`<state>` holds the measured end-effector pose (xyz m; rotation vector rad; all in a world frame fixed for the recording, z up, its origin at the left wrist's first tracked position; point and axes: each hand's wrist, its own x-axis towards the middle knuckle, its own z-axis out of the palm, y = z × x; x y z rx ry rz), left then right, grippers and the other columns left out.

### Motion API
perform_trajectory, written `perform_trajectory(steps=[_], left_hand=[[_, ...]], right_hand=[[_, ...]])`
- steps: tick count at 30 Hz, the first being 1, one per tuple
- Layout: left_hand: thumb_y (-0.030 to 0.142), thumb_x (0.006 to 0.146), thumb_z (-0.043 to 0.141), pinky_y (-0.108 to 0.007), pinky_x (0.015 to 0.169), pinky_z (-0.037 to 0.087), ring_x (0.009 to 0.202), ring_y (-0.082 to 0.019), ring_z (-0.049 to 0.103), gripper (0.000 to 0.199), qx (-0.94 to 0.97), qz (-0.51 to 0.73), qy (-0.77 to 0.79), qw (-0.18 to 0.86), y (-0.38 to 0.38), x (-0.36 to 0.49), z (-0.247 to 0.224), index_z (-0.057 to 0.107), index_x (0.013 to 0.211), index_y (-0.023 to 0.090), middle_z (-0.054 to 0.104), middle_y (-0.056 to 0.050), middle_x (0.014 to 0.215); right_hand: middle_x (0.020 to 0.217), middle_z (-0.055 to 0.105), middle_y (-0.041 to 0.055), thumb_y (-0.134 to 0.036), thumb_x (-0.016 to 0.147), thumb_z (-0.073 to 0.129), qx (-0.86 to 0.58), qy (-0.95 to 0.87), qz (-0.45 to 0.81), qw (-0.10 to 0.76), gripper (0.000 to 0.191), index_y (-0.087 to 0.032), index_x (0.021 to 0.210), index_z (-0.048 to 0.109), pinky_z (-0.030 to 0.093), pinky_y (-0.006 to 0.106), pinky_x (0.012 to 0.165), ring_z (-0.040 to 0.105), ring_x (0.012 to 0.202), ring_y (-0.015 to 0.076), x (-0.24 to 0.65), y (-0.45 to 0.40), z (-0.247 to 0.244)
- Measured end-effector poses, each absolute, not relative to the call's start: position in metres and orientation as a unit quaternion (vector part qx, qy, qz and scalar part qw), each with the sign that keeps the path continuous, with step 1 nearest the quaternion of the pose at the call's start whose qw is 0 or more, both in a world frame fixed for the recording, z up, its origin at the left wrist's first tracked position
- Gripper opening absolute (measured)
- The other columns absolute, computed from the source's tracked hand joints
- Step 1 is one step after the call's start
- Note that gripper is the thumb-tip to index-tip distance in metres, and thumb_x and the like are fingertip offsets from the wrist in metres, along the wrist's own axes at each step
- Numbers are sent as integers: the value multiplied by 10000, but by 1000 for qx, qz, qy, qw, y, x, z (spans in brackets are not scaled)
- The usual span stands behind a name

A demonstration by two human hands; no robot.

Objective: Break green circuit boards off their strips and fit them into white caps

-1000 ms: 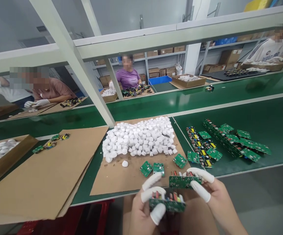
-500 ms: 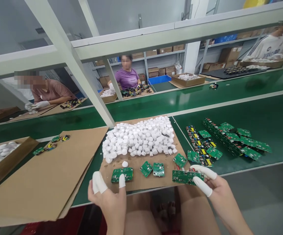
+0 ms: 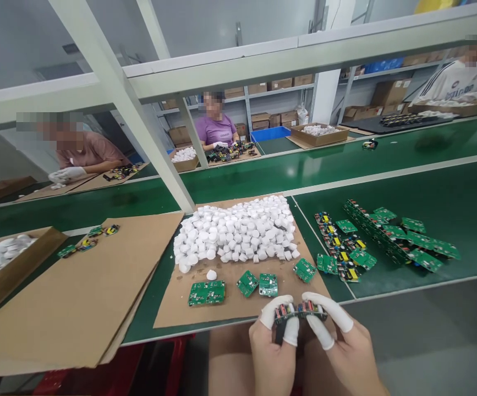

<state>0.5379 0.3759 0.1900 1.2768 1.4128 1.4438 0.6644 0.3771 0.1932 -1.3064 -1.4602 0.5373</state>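
Hands back together, circuit board (half-hidden)

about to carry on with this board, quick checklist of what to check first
Grip: ok, left hand and right hand both pinch the board
Finger cots: ok, white cots show on both hands
White cap: not ok, lying apart from the pile
Boards on the cardboard: ok, lying flat, apart from the hands
Underside of the board: cannot tell, the fingers hide it
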Motion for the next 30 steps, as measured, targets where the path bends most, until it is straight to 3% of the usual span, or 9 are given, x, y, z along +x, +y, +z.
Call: perform_trajectory(steps=[4, 7, 11, 15, 18, 20, 25, 28, 30], left_hand=[[288, 782, 548, -335, 773, 549, 832, -230, 676, 257, 506, 552, 605, 272, 393, 553, 202, 680, 942, 135, 720, -118, 912], [267, 813, 507, -369, 871, 508, 950, -235, 639, 333, 537, 529, 600, 268, 408, 562, 217, 615, 1088, 113, 687, -137, 1024], [211, 842, 447, -390, 1009, 399, 1170, -234, 497, 467, 630, 475, 554, 266, 427, 573, 238, 427, 1299, 115, 533, -165, 1265], [125, 828, 387, -499, 1012, 364, 1231, -329, 409, 403, 744, 342, 543, 183, 440, 587, 246, 527, 1201, 71, 567, -203, 1166], [37, 767, 382, -614, 1019, 279, 1344, -412, 163, 515, 768, 273, 573, 88, 443, 589, 243, 454, 1277, 30, 435, -246, 1335], [38, 776, 374, -630, 1005, 291, 1357, -412, 108, 590, 735, 281, 614, 63, 440, 580, 240, 336, 1364, 66, 309, -224, 1434], [189, 882, 317, -563, 1066, 256, 1380, -315, 98, 462, 624, 361, 693, -5, 418, 502, 226, 397, 1330, 116, 310, -177, 1441], [261, 877, 330, -536, 1079, 241, 1357, -310, 189, 483, 546, 382, 745, -33, 408, 435, 213, 400, 1303, 45, 334, -222, 1413], [321, 831, 403, -574, 1067, 222, 1348, -355, 200, 537, 505, 368, 781, -10, 405, 399, 203, 432, 1263, 5, 382, -269, 1364]], right_hand=[[816, 729, 35, -337, 797, 583, -588, -577, 103, 558, 225, -219, 965, 676, 558, 249, 649, 675, 656, 192, 667, 383, 191], [836, 723, 73, -425, 807, 537, -658, -531, 66, 530, 321, -191, 986, 663, 556, 302, 645, 675, 683, 226, 689, 406, 200], [1068, 636, 163, -409, 845, 368, -658, -611, 35, 438, 457, -129, 1111, 612, 509, 449, 840, 615, 979, 309, 730, 461, 208], [1240, 525, 241, -359, 832, 374, -637, -646, 0, 420, 519, -20, 1190, 537, 350, 550, 1005, 415, 1222, 371, 737, 493, 218], [1267, 511, 204, -337, 873, 399, -588, -635, -19, 501, 442, -82, 1210, 528, 368, 516, 1005, 446, 1203, 326, 712, 486, 227], [1266, 517, 164, -285, 879, 442, -530, -641, -35, 554, 366, -142, 1205, 531, 379, 482, 1000, 468, 1186, 292, 691, 472, 228], [1186, 558, 105, -185, 853, 514, -431, -659, 32, 616, 308, -240, 1155, 540, 443, 456, 907, 531, 1095, 270, 660, 428, 213], [1138, 557, 110, -309, 920, 387, -414, -645, 155, 623, 280, -283, 1179, 491, 492, 497, 798, 561, 1036, 292, 661, 391, 208], [1148, 560, 81, -358, 912, 438, -434, -670, 174, 576, 259, -342, 1164, 496, 510, 451, 768, 545, 1044, 270, 664, 366, 209]])
